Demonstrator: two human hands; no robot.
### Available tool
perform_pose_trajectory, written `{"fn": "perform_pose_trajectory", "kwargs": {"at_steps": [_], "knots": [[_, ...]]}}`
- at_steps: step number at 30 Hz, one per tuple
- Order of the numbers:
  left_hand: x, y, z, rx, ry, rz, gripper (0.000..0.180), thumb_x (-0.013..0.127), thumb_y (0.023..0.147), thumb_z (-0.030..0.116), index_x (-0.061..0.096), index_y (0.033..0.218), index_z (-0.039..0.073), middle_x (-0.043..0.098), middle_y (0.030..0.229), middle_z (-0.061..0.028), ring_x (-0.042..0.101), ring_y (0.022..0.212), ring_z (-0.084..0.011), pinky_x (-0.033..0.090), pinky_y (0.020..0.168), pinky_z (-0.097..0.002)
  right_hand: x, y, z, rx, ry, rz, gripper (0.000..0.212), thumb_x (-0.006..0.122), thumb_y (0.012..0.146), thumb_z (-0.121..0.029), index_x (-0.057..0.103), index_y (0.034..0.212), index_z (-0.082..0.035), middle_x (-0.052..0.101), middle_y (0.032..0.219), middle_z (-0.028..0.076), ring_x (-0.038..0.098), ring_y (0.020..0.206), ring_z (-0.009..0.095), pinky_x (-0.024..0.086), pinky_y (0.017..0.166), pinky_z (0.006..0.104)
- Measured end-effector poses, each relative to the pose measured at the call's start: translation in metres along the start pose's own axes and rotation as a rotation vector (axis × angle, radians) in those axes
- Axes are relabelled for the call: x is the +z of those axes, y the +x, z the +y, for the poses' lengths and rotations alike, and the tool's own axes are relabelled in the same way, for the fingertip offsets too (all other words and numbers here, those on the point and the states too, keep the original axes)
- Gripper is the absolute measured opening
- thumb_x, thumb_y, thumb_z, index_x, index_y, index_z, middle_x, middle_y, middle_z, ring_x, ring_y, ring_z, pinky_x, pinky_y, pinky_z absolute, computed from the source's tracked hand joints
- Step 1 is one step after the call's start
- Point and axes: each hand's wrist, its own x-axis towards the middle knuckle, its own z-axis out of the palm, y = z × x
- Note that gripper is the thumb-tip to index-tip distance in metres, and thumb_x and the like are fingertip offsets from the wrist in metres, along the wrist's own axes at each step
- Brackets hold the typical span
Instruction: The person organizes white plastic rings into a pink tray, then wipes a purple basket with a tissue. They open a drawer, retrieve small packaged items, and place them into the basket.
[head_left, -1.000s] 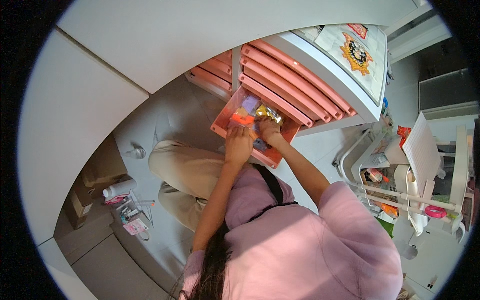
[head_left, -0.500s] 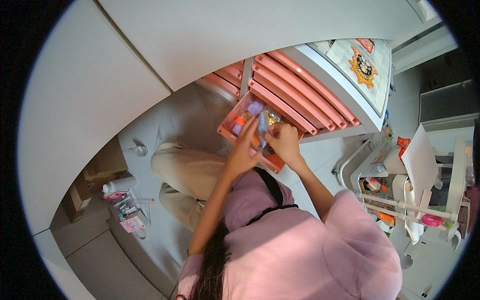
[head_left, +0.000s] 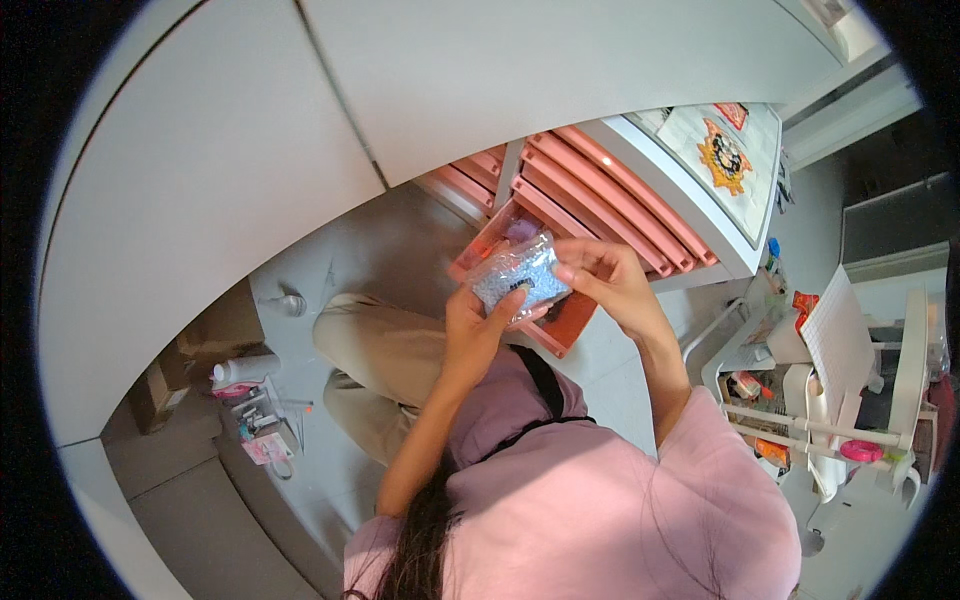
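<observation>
The left hand (head_left: 474, 328) lies at seven o'clock of a clear bag (head_left: 525, 272) of pale blue bits. It pinches the bag, thumb laid across the upper face beside a dark print, fingers underneath. The left forearm drops away toward seven o'clock.

The right hand (head_left: 618, 285) is at three o'clock of the bag, thumb tip at the bag's near edge and forefinger reaching its upper corner; wrist bent, forearm running toward five o'clock. Whether thumb and forefinger close on the film cannot be told.

The bag is held tilted over a pulled-out pink drawer (head_left: 573, 322), with shut drawers (head_left: 612, 207) at one o'clock.

Obscured: the left fingertips, behind the bag; most of the drawer's contents, covered by bag and hands, save a lilac bundle (head_left: 522, 231) at twelve o'clock of the bag and an orange patch beside it, too blurred to identify. Glare breaks up the film.
</observation>
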Motion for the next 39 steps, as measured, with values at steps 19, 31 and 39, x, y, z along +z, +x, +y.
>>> {"fn": "perform_pose_trajectory", "kwargs": {"at_steps": [19,31,39], "knots": [[-0.013,0.009,-0.02,-0.234,-0.106,0.04,0.044,0.043,0.098,0.029,0.041,0.131,0.002,0.052,0.126,-0.0131,0.054,0.113,-0.0256,0.046,0.095,-0.0403,-0.009,0.008,0.033,0.046,-0.321,0.072,0.02,0.067,0.081,-0.011,0.063,0.092,0.006,0.065,0.074,0.009,0.06,0.066,0.014,0.047,0.056,0.0295],[-0.008,-0.051,0.102,0.736,1.054,0.393,0.025,0.058,0.08,0.0,0.061,0.105,-0.001,0.062,0.1,-0.0176,0.061,0.09,-0.0297,0.051,0.077,-0.0361,0.107,0.003,-0.12,-1.351,-0.602,0.222,0.026,0.062,0.076,0.0,0.063,0.102,0.002,0.062,0.101,0.016,0.062,0.088,0.03,0.051,0.076,0.0368],[-0.027,-0.027,0.301,1.337,1.637,0.939,0.037,0.05,0.086,0.021,0.056,0.113,-0.004,0.057,0.11,-0.0194,0.054,0.104,-0.0333,0.038,0.096,-0.0437,0.162,0.067,-0.21,-1.342,-0.924,0.541,0.037,0.054,0.09,-0.029,0.056,0.11,0.002,0.058,0.108,0.017,0.052,0.102,0.036,0.036,0.093,0.0452]]}}
